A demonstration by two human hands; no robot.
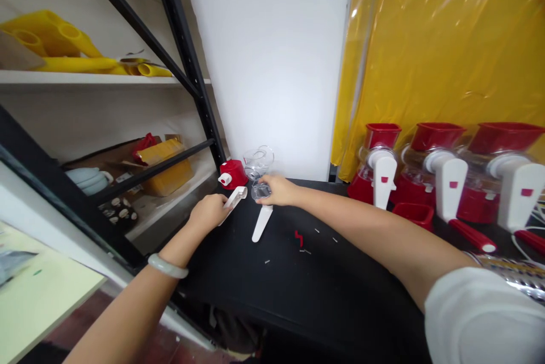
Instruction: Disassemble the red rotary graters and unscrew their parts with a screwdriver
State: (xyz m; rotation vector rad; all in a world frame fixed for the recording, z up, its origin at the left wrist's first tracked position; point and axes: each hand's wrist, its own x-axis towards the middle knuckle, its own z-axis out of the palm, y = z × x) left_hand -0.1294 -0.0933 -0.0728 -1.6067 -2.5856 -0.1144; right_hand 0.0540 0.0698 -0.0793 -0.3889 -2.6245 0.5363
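My left hand point(208, 212) is closed round a hollow white plastic crank-arm piece point(237, 197), whose far end sticks out past the fingers. My right hand point(279, 190) grips a small clear plastic piece point(258, 191) just above the black tabletop. Behind the hands stand a red part with a white knob point(232, 174) and a clear plastic housing point(261, 158). Below the right hand lies a flat white tapered piece point(261, 224). A small bent red piece point(299, 238) rests on the table among several scattered screws point(267, 262).
Several red, clear and white drum graters point(381, 165) line the right side, with a red tray point(414, 214) before them. A black-framed shelf point(187, 51) holding yellow tubes point(46, 29) and a yellow box point(166, 165) borders the left. A white panel point(272, 68) stands behind.
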